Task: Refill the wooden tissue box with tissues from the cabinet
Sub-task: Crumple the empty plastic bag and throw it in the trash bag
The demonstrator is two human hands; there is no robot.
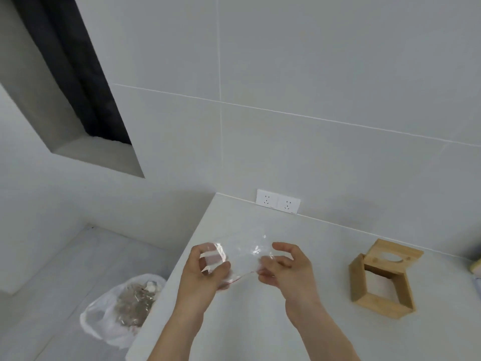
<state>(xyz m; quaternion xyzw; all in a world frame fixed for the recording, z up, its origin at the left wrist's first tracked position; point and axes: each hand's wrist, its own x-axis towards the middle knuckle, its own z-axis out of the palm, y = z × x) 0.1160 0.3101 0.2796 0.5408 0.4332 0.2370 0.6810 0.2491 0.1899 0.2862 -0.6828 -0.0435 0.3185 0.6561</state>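
Observation:
A clear plastic wrapper (242,252) with a thin red tear strip is stretched between both my hands above the white counter (299,321). My left hand (205,269) pinches its left end. The fingers of my right hand (283,267) grip its right end. The wooden tissue box (382,280) stands on the counter to the right, empty, with its lid (393,254) flipped up and showing an oval slot. No tissues are visible.
A bin lined with a white bag (122,308), holding crumpled waste, stands on the floor left of the counter's edge. A double wall socket (278,201) sits at the back of the counter. A pale object (476,267) pokes in at the right edge.

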